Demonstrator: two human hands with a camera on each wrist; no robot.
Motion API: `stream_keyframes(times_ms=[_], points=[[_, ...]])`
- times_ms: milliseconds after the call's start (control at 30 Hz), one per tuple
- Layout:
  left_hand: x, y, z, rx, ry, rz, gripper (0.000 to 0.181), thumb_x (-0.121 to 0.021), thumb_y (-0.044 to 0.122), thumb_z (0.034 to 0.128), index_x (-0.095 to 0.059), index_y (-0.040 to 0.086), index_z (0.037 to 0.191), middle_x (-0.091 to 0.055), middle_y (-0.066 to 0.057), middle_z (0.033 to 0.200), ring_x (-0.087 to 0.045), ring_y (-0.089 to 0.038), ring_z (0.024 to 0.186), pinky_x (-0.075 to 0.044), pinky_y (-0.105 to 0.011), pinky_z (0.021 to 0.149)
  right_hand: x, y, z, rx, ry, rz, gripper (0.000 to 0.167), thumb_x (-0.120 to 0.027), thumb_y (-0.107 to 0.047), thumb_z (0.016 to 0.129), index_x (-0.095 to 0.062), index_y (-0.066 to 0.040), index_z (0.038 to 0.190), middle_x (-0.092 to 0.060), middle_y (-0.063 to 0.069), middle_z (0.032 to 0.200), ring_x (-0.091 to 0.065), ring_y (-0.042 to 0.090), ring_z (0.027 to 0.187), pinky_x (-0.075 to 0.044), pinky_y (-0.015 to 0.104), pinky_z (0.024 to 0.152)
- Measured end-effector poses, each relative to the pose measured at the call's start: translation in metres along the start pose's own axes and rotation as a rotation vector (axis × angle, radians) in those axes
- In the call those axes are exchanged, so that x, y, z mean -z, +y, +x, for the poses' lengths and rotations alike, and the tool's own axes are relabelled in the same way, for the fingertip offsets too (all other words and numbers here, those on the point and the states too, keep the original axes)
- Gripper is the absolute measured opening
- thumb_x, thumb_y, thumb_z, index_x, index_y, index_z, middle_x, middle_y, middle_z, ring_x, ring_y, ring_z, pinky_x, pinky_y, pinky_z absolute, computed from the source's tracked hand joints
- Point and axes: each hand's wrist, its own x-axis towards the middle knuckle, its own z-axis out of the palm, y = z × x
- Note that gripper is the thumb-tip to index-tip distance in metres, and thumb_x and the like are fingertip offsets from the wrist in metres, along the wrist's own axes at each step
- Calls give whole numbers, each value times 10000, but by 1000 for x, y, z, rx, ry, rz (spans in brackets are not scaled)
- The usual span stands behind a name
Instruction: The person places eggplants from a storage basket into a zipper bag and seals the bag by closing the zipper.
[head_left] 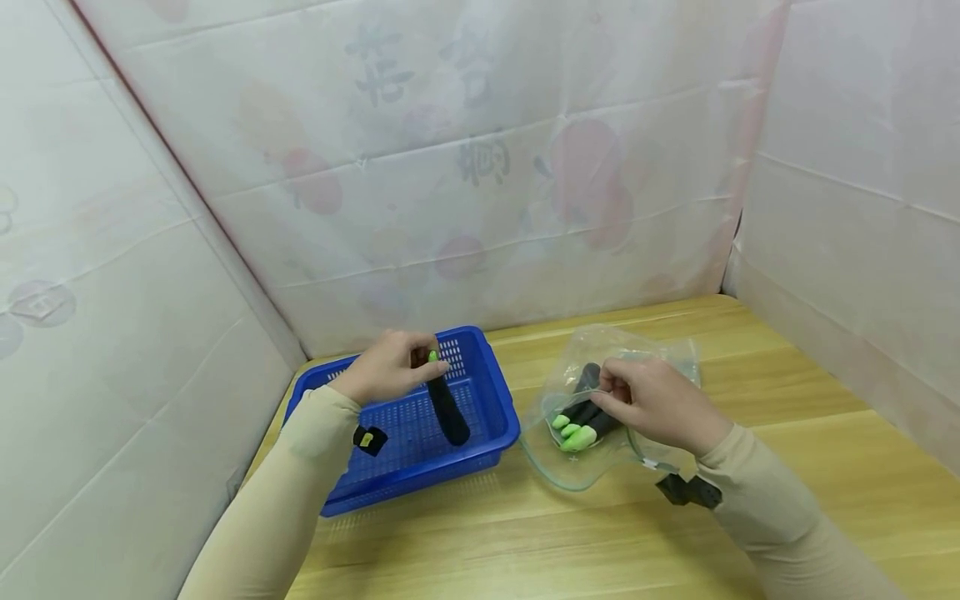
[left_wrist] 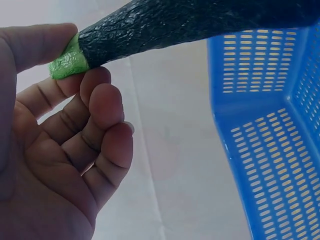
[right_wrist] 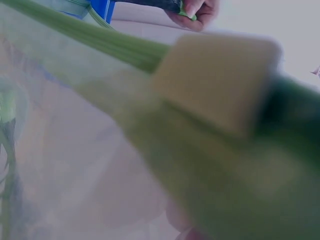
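Note:
My left hand (head_left: pixel 393 367) pinches the light-green stem end of a long dark eggplant (head_left: pixel 447 408), which looks artificial. The eggplant hangs tilted over a blue perforated basket (head_left: pixel 510 421). In the left wrist view, thumb and fingertips hold its green cap, and the dark wrinkled body (left_wrist: pixel 175 27) extends to the right. To the right of the basket, my right hand (head_left: pixel 663 404) grips the edge of a clear zip bag (head_left: pixel 577 477). Several similar eggplants (head_left: pixel 581 437) with green ends lie inside the bag. Bag film blurs much of the right wrist view.
The basket and bag stand on a wooden table (head_left: pixel 450 550). Pale printed sheets (head_left: pixel 480 208) hang behind and at both sides. Black devices (head_left: pixel 369 440) are strapped at both wrists. Beside the bag's opening is the basket's right wall.

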Motion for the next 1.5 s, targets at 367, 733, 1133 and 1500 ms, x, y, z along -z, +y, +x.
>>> stream_keyframes(times_ms=[367, 733, 1133, 1500], points=[[7, 8, -7, 8, 96, -37, 86, -595, 281, 964, -616, 200, 949, -517, 21, 646, -450, -150, 518, -391, -305, 503, -1, 3, 0, -1, -4, 8, 213, -718, -152, 857, -537, -226, 773, -439, -160, 616, -378, -1, 519, -368, 219, 507], [12, 22, -17, -80, 206, -42, 67, -644, 227, 935, -608, 177, 908, -514, 42, 617, -447, -125, 486, -385, -277, 455, -3, 4, 2, 5, -8, 8, 204, -709, -159, 866, -541, -227, 774, -441, -162, 619, -378, -4, 519, -370, 218, 509], [-9, 45, -19, -195, 276, -110, 87, -661, 208, 922, -597, 163, 883, -538, 72, 623, -451, -89, 466, -383, -245, 438, -2, 6, 1, 30, 30, 14, 237, -728, -126, 839, -532, -230, 757, -429, -167, 611, -367, -7, 508, -365, 210, 494], [-22, 71, -20, -257, 395, -125, 129, -697, 189, 893, -578, 146, 871, -549, 64, 646, -449, -40, 483, -341, -200, 402, 0, 8, -2, 30, 34, -4, 229, -718, -136, 851, -531, -232, 761, -418, -171, 604, -352, -16, 497, -354, 208, 491]])
